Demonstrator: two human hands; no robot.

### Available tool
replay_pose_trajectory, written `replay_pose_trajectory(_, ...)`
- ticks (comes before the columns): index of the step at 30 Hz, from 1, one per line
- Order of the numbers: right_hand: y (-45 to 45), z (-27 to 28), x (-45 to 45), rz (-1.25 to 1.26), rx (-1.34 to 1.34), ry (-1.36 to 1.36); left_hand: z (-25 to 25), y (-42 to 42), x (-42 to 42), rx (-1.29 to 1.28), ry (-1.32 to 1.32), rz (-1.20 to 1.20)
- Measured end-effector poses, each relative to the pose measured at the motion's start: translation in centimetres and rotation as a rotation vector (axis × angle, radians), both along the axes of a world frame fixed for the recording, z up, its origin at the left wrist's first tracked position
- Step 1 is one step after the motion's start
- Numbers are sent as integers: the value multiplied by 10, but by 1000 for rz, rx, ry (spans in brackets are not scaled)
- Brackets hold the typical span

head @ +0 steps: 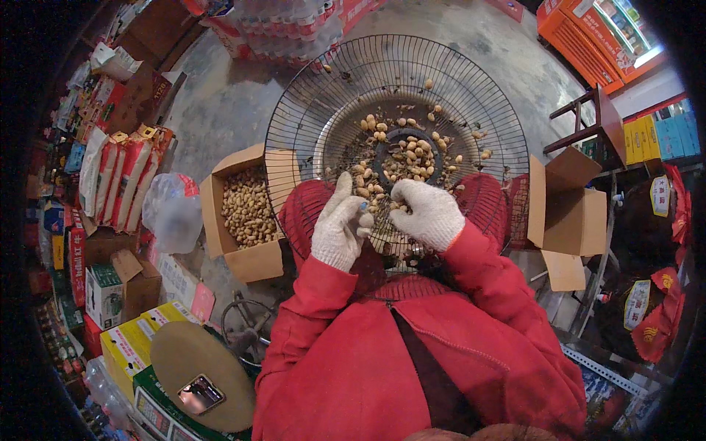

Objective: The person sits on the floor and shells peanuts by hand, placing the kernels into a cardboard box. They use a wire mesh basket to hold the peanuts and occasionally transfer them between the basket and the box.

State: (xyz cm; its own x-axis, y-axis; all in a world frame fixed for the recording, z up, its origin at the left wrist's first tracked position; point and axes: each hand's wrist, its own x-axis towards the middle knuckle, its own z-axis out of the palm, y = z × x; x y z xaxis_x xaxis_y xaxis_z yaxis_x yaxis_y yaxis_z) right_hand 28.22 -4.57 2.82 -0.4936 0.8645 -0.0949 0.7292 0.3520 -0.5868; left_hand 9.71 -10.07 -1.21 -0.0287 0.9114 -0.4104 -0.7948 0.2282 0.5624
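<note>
A round wire fan guard [485, 77] lies like a shallow basket over my knees, holding loose unshelled peanuts [411, 157] and dark debris around its central ring. My left hand [342, 223], in a white knitted glove, is at the guard's near left part, thumb raised and fingers curled; whether anything is inside them cannot be told. Across from it, my gloved right hand [427, 212] is curled over a few peanuts at the near side, its fingertips touching them. Left of the guard stands an open cardboard box [253, 264] full of peanuts [248, 206].
To the right stands another open cardboard box [593, 223], near a wooden stool [604, 124]. A plastic bag [174, 212] and red-and-white sacks [124, 179] are at left. A phone [201, 394] lies on a round stool seat [193, 347]. Wrapped bottles [281, 27] stand beyond the guard.
</note>
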Motion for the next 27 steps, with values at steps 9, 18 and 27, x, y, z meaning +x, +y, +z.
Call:
replay_pose_trajectory(9, -10, 25, -3, 71, 13, 287, 9, 3, -3, -45, 24, -197)
replay_pose_trajectory(18, -11, 37, -6, 144, 117, 407, 14, -2, -1, -67, -73, -271)
replay_pose_trajectory(27, -9, 4, 17, 79, 271, 200, 12, -2, 1, -25, 4, -23)
